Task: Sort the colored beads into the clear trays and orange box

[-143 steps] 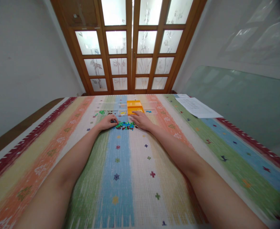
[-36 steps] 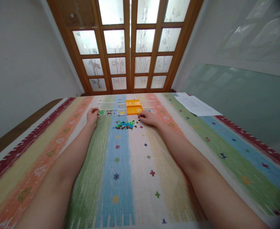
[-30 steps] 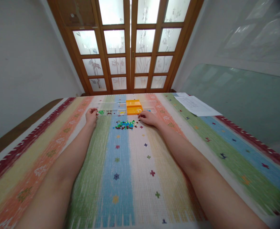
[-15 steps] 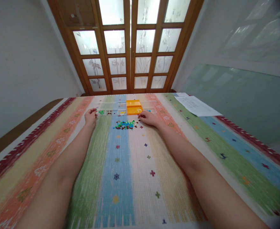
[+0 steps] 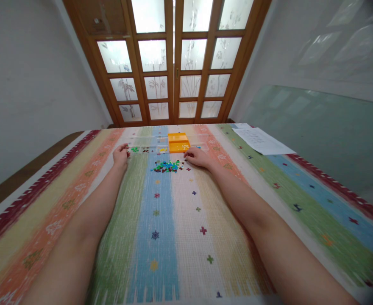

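Note:
My left hand (image 5: pixel 121 156) is at the left end of a row of clear plastic boxes, its fingers curled; what they hold, if anything, is too small to make out. Green pieces (image 5: pixel 135 150), dark brown pieces (image 5: pixel 146 150) and yellow pieces (image 5: pixel 162 150) lie sorted in that row. Beside the orange open box (image 5: pixel 179 148), which has some pale pieces in it, my right hand (image 5: pixel 197 157) rests with fingers bent together in a pinch. Its fingertips are just right of a loose pile of small mixed pieces (image 5: pixel 166 166), blue, green and dark brown. Blue pieces (image 5: pixel 198 148) show behind that hand.
A striped, patterned tablecloth (image 5: pixel 154 212) covers the table. Printed paper sheets (image 5: pixel 263 141) lie at the far right. Beyond the table stands a wooden door with glass panes (image 5: pixel 156 55). A pale green panel (image 5: pixel 320 123) leans along the right wall.

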A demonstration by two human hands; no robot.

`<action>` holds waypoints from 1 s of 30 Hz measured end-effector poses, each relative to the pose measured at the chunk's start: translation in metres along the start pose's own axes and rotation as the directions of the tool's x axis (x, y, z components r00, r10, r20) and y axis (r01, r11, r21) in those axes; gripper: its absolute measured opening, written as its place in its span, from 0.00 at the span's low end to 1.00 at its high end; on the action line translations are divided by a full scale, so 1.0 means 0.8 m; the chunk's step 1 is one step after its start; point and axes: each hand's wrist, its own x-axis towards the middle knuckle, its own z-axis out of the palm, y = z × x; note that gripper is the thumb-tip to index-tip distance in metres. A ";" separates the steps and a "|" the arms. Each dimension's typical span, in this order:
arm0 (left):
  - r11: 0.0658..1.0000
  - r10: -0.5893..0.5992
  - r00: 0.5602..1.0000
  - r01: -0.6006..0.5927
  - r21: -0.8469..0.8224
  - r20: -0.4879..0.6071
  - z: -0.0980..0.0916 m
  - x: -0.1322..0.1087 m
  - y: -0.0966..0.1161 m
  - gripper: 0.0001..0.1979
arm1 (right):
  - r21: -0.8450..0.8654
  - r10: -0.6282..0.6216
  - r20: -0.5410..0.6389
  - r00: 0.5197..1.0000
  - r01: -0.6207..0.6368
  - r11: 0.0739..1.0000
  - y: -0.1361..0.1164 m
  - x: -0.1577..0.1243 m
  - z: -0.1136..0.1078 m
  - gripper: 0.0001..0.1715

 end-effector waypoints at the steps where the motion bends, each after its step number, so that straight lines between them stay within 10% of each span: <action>1: 1.000 0.001 1.000 -0.001 -0.003 0.000 0.000 0.000 0.000 0.21 | 0.000 -0.001 -0.002 1.000 0.001 1.000 -0.001 0.000 0.000 0.10; 30: 0.999 0.009 0.999 -0.011 0.053 0.035 0.003 0.004 -0.006 0.23 | 0.054 -0.096 0.099 0.990 0.091 0.994 -0.016 0.003 -0.003 0.07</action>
